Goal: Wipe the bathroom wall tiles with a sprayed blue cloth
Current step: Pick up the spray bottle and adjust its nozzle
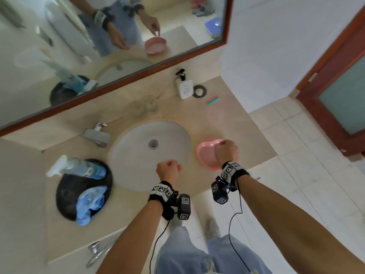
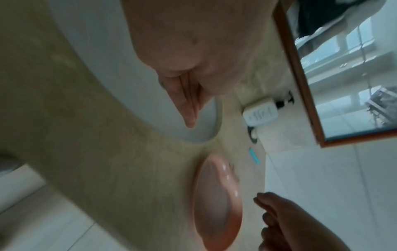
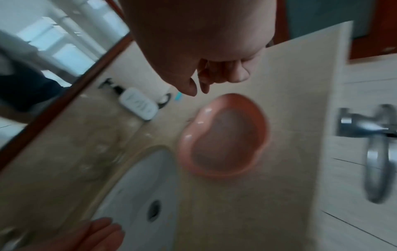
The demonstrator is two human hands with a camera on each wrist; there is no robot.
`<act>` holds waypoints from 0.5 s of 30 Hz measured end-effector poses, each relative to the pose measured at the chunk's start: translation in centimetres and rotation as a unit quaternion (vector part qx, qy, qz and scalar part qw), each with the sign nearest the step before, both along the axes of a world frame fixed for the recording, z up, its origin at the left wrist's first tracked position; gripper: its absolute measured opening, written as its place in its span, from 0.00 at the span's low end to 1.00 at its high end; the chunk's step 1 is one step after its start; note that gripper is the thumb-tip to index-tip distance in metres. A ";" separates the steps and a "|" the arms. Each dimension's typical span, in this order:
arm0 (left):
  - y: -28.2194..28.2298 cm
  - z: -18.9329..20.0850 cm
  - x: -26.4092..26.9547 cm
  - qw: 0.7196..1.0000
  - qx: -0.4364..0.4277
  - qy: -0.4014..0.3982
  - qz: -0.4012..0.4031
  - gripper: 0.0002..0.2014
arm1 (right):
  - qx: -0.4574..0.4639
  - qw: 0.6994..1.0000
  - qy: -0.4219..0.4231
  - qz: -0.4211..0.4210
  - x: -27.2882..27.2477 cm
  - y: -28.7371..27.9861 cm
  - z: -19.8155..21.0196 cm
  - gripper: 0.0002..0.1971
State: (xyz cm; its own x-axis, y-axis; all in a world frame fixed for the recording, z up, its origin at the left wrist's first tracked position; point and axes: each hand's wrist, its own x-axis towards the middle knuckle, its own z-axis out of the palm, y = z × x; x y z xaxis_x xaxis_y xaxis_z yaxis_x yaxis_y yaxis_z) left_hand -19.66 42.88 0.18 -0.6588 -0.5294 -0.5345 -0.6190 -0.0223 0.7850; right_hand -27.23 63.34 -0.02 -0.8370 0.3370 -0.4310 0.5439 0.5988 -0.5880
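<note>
A crumpled blue cloth [image 1: 90, 202] lies in a black basin [image 1: 66, 186] on the counter's left end. A spray bottle [image 1: 79, 169] with a white trigger rests across the basin's far rim. My left hand [image 1: 176, 167] hovers over the front of the sink [image 1: 138, 155], fingers relaxed and holding nothing; its fingers [image 2: 189, 108] lie together in the left wrist view. My right hand [image 1: 224, 144] hangs above a pink heart-shaped basin [image 1: 205, 155], loosely curled and empty, as its fingers [image 3: 201, 81] show. White wall tiles [image 1: 286, 46] rise at the right, beyond the counter.
Along the counter's back stand a chrome faucet [image 1: 96, 135], two clear glasses [image 1: 144, 105], a white soap dispenser [image 1: 184, 87], a black ring [image 1: 199, 90] and a small teal object [image 1: 213, 101]. A wood-framed mirror [image 1: 98, 46] hangs above. A wooden door [image 1: 335, 95] stands at the right.
</note>
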 end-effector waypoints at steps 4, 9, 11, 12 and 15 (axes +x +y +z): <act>-10.6 4.1 3.0 0.993 -0.098 0.040 0.045 0.13 | -0.099 0.972 0.077 0.197 -1.3 -11.2 2.8 0.13; -25.1 12.1 7.6 0.912 -0.388 0.084 0.104 0.18 | -0.195 0.891 0.031 0.409 1.8 -25.2 4.0 0.24; -29.2 14.6 8.6 0.872 -0.480 0.066 0.074 0.29 | -0.211 0.871 0.014 0.444 3.4 -29.9 3.9 0.32; -31.0 15.0 8.7 0.863 -0.502 0.045 0.033 0.33 | -0.210 0.865 0.007 0.456 4.1 -32.0 3.9 0.37; -34.3 15.4 7.5 0.863 -0.494 -0.020 -0.109 0.41 | -0.209 0.853 -0.001 0.479 5.6 -37.3 4.0 0.48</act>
State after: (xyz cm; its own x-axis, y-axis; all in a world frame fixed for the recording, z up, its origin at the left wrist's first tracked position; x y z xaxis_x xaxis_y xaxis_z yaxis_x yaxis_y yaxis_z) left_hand -12.20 8.61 15.55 -0.7916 -0.6056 0.0819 -0.5510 0.7652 0.3328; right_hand -21.63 26.08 3.96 -0.6413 -0.6844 -0.3470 -0.0762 0.5067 -0.8587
